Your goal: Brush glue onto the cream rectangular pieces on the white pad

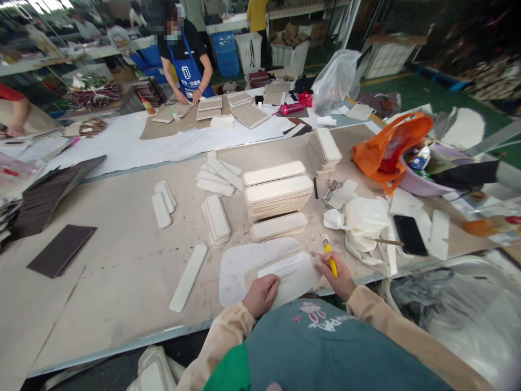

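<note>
My left hand [262, 295] is closed on the near-left edge of a cream sheet [299, 287], thumb on top. A long white strip [285, 263] with rounded ends lies on that sheet, over a pale rounded board [234, 271] at the table's near edge. In my right hand [338, 277] is a yellow-handled tool [330, 259], its metallic end pointing away from me. The fingertips of that hand touch the sheet's right edge. Just beyond are stacks of cream rounded strips [277, 198], and a single strip [189, 277] lies to the left.
To the right are scissors [334, 187], a white cloth-like bundle [366, 217], a black phone [410, 235] and an orange bag [391, 144] by a purple basin [431, 184]. Dark panels [63, 250] lie left. Across the table stands a person in a blue apron [189, 68].
</note>
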The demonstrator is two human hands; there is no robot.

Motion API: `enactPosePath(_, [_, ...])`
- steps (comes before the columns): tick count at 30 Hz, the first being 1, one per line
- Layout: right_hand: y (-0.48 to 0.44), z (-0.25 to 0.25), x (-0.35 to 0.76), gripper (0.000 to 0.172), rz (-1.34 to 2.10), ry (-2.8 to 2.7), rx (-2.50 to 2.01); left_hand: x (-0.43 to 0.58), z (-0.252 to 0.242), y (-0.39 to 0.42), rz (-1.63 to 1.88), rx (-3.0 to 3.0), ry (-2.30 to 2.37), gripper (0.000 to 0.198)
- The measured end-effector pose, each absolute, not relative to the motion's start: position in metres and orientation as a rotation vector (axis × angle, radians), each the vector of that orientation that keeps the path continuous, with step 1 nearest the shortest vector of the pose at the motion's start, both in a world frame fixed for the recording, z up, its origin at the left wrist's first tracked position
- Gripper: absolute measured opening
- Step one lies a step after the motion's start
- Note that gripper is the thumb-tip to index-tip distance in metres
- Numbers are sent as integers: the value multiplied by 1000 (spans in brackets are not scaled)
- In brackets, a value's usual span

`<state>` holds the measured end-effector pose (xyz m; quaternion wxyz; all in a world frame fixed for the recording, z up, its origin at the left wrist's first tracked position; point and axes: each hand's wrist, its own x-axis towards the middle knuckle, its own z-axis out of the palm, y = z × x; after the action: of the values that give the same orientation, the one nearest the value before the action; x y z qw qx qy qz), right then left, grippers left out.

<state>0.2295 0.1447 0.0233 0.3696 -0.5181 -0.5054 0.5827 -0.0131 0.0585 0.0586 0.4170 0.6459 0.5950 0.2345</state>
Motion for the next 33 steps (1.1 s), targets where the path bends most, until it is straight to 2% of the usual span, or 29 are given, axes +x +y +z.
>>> enactPosePath(5, [136,5,253,40,1378,-1400,-1470,-17,38,52,704,1199,1460,27])
enactPosePath(9, [140,-10,266,38,1140,-1574,-1571,-27,16,31,803,609,1337,45])
enactPosePath(12, [147,-18,264,38,1058,-1708,-1609,-31,1,21,876,402,1501,47])
enactPosePath(18, [165,-33,244,35,955,-1870,-1613,-32,-27,34,926,370,1921,23])
enactPosePath(24, [178,-43,234,34,972,-1877,-1624,-40,-42,37,836,443,2155,13])
enactPosePath(28, [177,-47,234,36,984,-1792,-1639,-44,-45,27,724,495,2224,21])
enactPosePath(33, [172,-52,236,36,1002,-1761,-1601,-37,-41,21,589,643,2230,41])
